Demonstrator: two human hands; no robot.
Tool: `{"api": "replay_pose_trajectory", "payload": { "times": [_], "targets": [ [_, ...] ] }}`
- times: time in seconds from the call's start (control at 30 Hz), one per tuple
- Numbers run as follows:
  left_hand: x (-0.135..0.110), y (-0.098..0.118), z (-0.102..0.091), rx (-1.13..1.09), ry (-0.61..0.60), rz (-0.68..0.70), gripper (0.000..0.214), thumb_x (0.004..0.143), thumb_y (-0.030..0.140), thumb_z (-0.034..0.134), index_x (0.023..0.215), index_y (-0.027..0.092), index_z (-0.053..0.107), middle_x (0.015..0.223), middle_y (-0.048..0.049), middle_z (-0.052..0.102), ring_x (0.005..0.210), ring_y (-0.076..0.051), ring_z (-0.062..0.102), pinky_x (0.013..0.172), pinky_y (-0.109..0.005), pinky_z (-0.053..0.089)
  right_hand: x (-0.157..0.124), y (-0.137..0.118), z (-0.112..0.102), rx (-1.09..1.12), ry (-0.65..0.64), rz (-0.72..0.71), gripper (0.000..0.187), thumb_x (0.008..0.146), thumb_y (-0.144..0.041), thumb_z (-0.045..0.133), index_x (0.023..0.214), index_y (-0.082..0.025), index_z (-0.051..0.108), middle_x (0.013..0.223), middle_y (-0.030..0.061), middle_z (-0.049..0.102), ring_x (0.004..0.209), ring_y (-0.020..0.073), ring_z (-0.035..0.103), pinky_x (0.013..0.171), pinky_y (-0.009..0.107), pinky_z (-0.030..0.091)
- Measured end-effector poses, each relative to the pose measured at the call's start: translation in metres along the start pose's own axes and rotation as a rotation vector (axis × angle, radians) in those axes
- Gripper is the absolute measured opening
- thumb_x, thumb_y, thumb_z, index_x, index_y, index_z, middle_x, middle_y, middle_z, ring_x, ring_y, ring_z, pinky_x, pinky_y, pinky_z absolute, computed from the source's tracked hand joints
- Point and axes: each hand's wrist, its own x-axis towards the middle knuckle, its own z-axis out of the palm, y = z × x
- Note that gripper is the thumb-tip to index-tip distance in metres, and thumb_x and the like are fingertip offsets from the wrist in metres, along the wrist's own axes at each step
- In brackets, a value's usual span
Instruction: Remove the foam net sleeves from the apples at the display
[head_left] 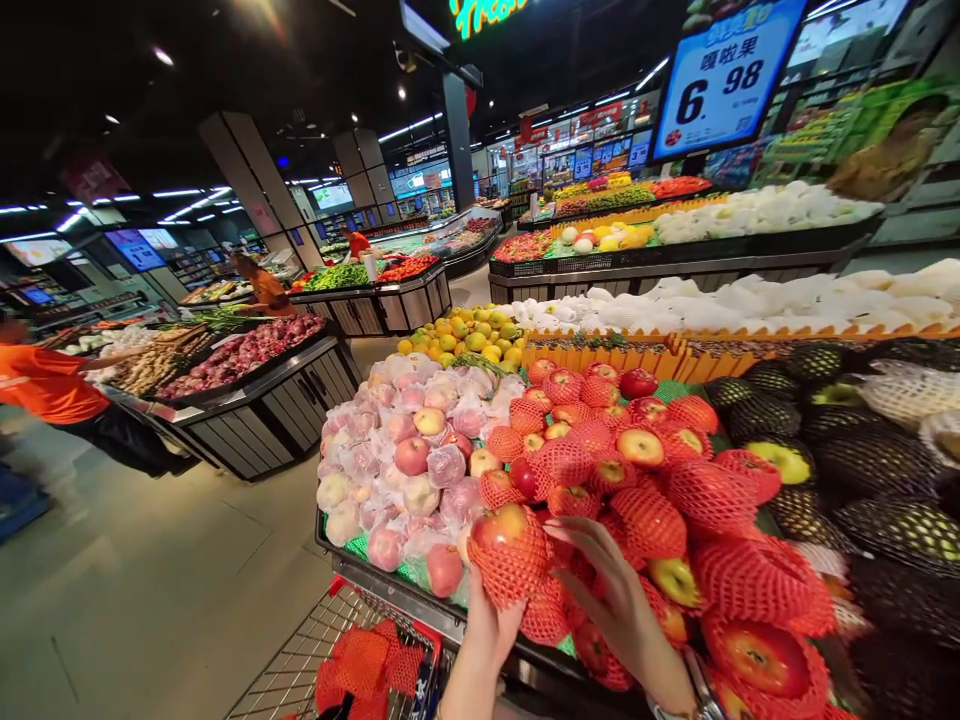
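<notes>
One apple [508, 548], left hand [487, 625] (sign [724, 75]: 6.98)

Dark ceiling [225, 60] with white strip lights [187, 200] and small spots. Pale grey, glossy floor [150, 580]. Square pillars [247, 190] along the aisle, a darker column [457, 140] further back. Blue price sign [724, 80] hanging at top right, green neon lettering [480, 12] above. Dark slatted produce bench [277, 410] on the left.

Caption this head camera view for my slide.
Left hand grips a red apple in orange foam netting at a supermarket fruit stand; right hand rests on the pile.
</notes>
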Motion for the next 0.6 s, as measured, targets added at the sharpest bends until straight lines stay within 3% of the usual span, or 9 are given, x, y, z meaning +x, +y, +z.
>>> {"api": "replay_pose_trajectory", "payload": {
  "times": [0.13,0.27,0.37,0.43,0.53,0.6],
  "targets": [
    [-0.002,-0.002,-0.007,0.030,-0.060,-0.044,0.063,0.063,0.069,0.076,0.103,0.020,0.078,0.111,-0.0136,0.075,0.119,-0.032,0.063,0.109,-0.045,0.046,0.001,-0.003,0.005,0.012,0.004,0.040,0.026,0.099,-0.035,0.053,0.123,-0.026,0.059,0.121,0.0094,0.058,0.113,0.0255,0.061,0.094,0.037,0.054],
    [-0.006,-0.001,0.001,0.087,-0.112,-0.121,0.069,0.062,0.070,0.076,0.109,0.020,0.076,0.107,-0.0136,0.076,0.118,-0.031,0.064,0.108,-0.044,0.047,0.006,-0.003,0.002,0.118,0.016,0.111,0.017,0.096,-0.038,0.058,0.094,-0.022,0.062,0.105,0.0073,0.059,0.102,0.0240,0.060,0.090,0.035,0.053],
    [-0.008,-0.001,0.010,0.095,-0.110,-0.156,0.072,0.059,0.071,0.078,0.108,0.019,0.077,0.111,-0.0148,0.075,0.118,-0.034,0.064,0.109,-0.048,0.047,0.010,-0.004,-0.003,0.232,0.021,0.165,0.028,0.095,-0.041,0.058,0.078,-0.020,0.054,0.096,0.0061,0.058,0.095,0.0218,0.059,0.086,0.031,0.052],
    [-0.008,-0.002,0.012,0.085,-0.127,-0.172,0.067,0.057,0.070,0.080,0.101,0.018,0.079,0.110,-0.0156,0.075,0.118,-0.035,0.063,0.110,-0.050,0.045,0.010,-0.003,-0.003,0.285,0.016,0.200,0.026,0.096,-0.043,0.056,0.083,-0.020,0.057,0.104,0.0081,0.060,0.105,0.0232,0.058,0.093,0.034,0.051],
    [-0.005,-0.005,0.006,0.069,-0.124,-0.183,0.058,0.058,0.068,0.080,0.092,0.021,0.081,0.107,-0.0139,0.076,0.115,-0.033,0.065,0.112,-0.049,0.043,0.002,0.001,0.005,0.379,-0.095,0.287,0.031,0.100,-0.045,0.048,0.115,-0.020,0.061,0.128,0.0115,0.058,0.129,0.0254,0.050,0.113,0.042,0.039],
    [-0.003,-0.008,-0.001,0.088,-0.094,-0.159,0.058,0.059,0.070,0.079,0.094,0.023,0.081,0.108,-0.0133,0.076,0.115,-0.033,0.066,0.112,-0.049,0.042,-0.007,0.007,0.017,0.465,-0.024,0.365,0.044,0.102,-0.047,0.042,0.137,-0.023,0.049,0.143,0.0114,0.050,0.140,0.0238,0.040,0.120,0.044,0.029]
  ]
}}
